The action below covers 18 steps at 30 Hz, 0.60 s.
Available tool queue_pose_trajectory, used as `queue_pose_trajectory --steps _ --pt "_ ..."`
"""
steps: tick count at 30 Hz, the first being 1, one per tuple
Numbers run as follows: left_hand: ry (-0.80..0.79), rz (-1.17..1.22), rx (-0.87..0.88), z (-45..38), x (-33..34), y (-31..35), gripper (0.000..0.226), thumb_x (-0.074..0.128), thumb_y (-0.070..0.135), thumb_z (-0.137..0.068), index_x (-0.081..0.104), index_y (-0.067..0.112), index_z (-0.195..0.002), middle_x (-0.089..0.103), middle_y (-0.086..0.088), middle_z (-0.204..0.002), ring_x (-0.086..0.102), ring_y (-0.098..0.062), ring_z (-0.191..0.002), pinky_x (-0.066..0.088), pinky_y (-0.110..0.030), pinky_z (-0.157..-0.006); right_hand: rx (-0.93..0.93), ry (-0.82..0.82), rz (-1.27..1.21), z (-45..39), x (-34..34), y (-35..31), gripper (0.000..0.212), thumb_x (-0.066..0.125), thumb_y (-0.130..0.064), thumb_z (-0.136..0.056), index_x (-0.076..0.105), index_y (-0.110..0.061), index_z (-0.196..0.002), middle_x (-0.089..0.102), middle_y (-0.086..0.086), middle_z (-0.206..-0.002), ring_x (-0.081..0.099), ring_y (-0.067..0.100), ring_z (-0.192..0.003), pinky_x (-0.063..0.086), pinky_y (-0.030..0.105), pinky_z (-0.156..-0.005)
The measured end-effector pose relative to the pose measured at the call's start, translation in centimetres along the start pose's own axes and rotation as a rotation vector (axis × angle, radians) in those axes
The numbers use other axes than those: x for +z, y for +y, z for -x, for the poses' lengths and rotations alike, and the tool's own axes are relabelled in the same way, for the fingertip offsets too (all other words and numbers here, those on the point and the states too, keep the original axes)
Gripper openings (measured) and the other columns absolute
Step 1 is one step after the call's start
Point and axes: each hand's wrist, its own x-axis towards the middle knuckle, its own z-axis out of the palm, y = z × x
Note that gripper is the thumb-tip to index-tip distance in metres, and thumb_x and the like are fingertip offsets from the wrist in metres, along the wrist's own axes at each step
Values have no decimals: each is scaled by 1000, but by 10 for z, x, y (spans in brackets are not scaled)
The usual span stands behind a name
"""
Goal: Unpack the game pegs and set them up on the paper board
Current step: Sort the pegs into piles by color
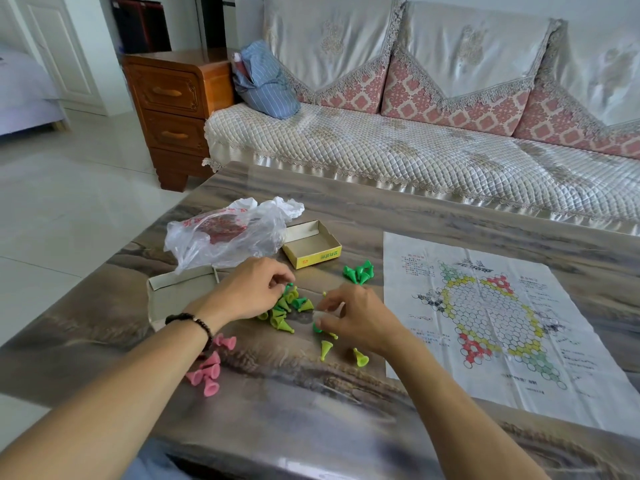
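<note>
Nearest on the counter (311,410): pink pegs (207,370) in a small cluster by the left forearm, apparently sorted off by colour. Two loose yellow-green pegs (360,357) lie on their sides just in front of the right wrist, probably rolled out of the main pile.

Left hand (249,292): fingers curled down over the mixed green and yellow-green pile (285,308), tips pinching at something small at the pile's top edge. It looks like a peg, but I can't tell for sure. A beaded bracelet is on that wrist.

Right hand (360,317): fingers curled, pinching a small clear or pale piece, possibly wrapping or a pale peg; too blurred to say which. A green peg (317,329) sits just under its thumb side. Likely both hands are sorting the pile by colour before placing.

Paper board (498,317) lies flat to the right, printed star pattern facing up, no pegs on it yet, so setup is judged not started.

Further back: a small group of dark green pegs (360,271), already separated, between pile and box. An open yellow box tray (311,244) sits beyond, its grey lid (180,296) behind the left hand. A crumpled plastic bag (228,233) is beside the tray, pushed aside. Sofa (415,150) is behind the counter.
</note>
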Motion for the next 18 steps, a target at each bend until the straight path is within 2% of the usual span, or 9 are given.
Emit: queue_pose_trajectory --steps 2,5,9,14,18 --pt "11 6 -8 7 -3 -7 30 59 5 -86 73 20 -108 70 3 -107 63 -9 -92 53 -30 -85 -9 -50 38 -3 4 -5 25 70 -28 -79 72 -20 -103 67 -3 -97 59 11 -83 46 24 -71" --pt "32 13 -17 13 -6 -14 32 61 9 -83 72 27 -107 67 5 -109 63 -9 -91 53 -38 -84 -21 -118 136 -8 13 -9 18 68 -23 -80 74 -19 -96 71 0 -99 64 17 -93 49 26 -75" --pt "12 -15 -4 18 -10 -20 30 70 14 -80 72 31 -105 60 14 -103 58 -6 -90 49 -28 -84 -12 -119 201 -16 15 -10 15 63 -21 -85 72 -17 -95 67 4 -102 61 22 -97 48 31 -77" --pt "-55 -121 50 15 -9 -21 23 74 27 -81 73 28 -104 57 11 -111 50 -6 -100 45 -34 -88 50 -94 159 -21 15 -10 12 60 -23 -83 71 -23 -85 69 1 -95 62 20 -90 52 37 -80" --pt "-111 -167 48 12 -9 -17 15 73 32 -83 74 29 -98 62 9 -107 55 -12 -98 49 -38 -84 48 38 5 -29 12 -14 12 61 -15 -84 73 -14 -82 70 -2 -83 63 12 -75 52 26 -68"
